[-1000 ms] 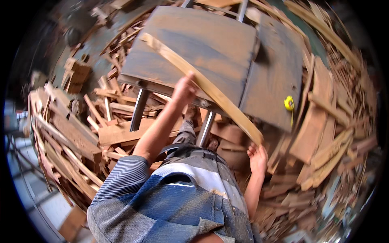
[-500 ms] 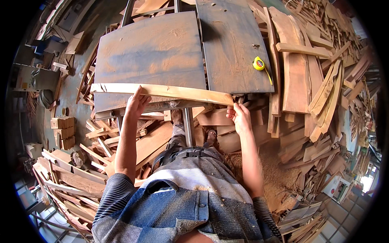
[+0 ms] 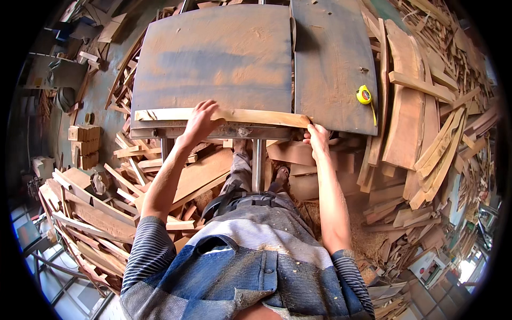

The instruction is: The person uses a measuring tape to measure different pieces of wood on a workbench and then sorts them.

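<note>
A long pale wooden plank (image 3: 250,115) lies across the near edge of a dusty metal saw table (image 3: 213,58). My left hand (image 3: 200,121) rests on top of the plank near its middle, fingers spread and pressing down. My right hand (image 3: 318,135) grips the plank's right end at the table's edge. A narrow slot (image 3: 293,53) runs away from me down the table, just left of the plank's right end.
A yellow tape measure (image 3: 364,95) sits on the table's right part. Heaps of wood offcuts and planks (image 3: 426,122) surround the table on both sides. Stacked wood blocks (image 3: 82,146) stand at the left. Sawdust covers the floor near my feet (image 3: 280,173).
The plank has shifted from a diagonal lie to square along the table's near edge. My right hand came up from below to its right end; my left hand stayed on top.
</note>
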The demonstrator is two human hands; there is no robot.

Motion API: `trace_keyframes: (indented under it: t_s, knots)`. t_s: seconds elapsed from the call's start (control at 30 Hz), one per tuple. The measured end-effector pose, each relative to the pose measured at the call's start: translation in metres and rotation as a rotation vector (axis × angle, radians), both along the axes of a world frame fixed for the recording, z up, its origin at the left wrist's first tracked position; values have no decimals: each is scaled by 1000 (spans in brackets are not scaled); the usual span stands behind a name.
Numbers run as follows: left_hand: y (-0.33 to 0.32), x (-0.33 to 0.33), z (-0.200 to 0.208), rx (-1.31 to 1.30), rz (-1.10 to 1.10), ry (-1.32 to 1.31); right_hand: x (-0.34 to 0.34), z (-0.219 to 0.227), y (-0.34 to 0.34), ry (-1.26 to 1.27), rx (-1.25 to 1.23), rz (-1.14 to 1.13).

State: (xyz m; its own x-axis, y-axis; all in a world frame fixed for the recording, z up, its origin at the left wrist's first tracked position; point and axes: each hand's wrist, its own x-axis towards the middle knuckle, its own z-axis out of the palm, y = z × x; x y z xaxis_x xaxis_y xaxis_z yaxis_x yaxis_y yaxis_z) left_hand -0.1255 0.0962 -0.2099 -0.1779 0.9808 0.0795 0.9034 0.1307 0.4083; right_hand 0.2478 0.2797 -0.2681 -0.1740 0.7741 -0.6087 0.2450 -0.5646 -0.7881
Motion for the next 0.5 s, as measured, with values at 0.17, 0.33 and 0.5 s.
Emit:
trace_keyframes:
  t_s: [0.17,0.33,0.5]
  knots:
    - [19,13,-1,-273,-182,12,-4,-6,-9,-123,125,-37]
    - [3,23,-28,-81,-50,91,-8,-18,-31,-314,417,-27]
    - [-4,27,-38,1,-59,133,1,-5,-24,-246,286,65]
